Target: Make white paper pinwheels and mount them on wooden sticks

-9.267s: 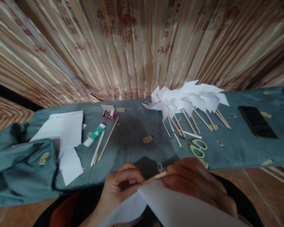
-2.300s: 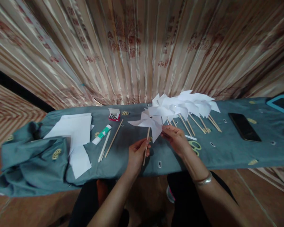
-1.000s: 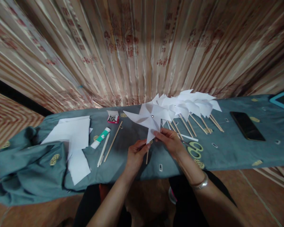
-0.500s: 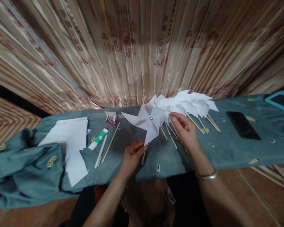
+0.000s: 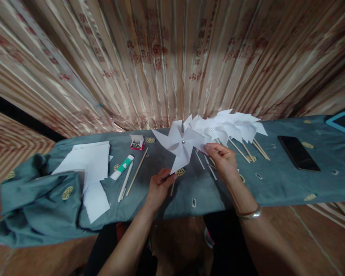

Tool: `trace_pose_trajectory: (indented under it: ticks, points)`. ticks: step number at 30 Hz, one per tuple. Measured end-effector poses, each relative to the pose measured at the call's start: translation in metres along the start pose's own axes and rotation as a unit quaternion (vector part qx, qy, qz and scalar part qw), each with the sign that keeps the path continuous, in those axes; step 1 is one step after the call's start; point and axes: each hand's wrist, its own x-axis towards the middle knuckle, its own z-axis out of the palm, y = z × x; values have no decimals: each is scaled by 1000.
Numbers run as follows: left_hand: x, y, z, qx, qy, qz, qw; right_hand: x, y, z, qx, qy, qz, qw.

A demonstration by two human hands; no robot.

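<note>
My left hand [image 5: 158, 186] is closed round the wooden stick of a white paper pinwheel [image 5: 180, 146], holding it upright over the teal cloth [image 5: 276, 180]. My right hand [image 5: 223, 161] pinches the tip of the pinwheel's right blade between thumb and fingers. A metal pin shows at the pinwheel's centre. Just behind lies a row of several finished white pinwheels [image 5: 235, 126] with their sticks pointing toward me.
On the cloth to the left lie white paper sheets [image 5: 86, 161], a green-and-white glue tube [image 5: 122, 167], loose sticks [image 5: 136, 171] and a small red box of pins [image 5: 136, 143]. A black phone [image 5: 298, 152] lies at the right, a teal tablet [image 5: 343, 122] beyond it. A striped curtain hangs behind.
The pinwheel came up from my lap to above the cloth. In the last second my right hand shifted from the lower blade to the right blade, and the blades turned a little.
</note>
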Motion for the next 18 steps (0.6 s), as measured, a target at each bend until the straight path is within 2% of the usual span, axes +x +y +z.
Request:
trace_pose_trajectory:
  ticks: [7,13,15,18]
  points:
    - [0,1,-3,21,-25,-4,999,5,-4,-7,94,-46,67,992]
    - [-3,0,-5,53,-77,0,996,12,-17,-16,111,-211,129,963]
    - [-3,-2,-6,56,-87,-5,995,12,-19,-17,100,-220,139,960]
    - [-4,-4,-7,64,-93,-15,993,10,-20,-17,99,-197,155,963]
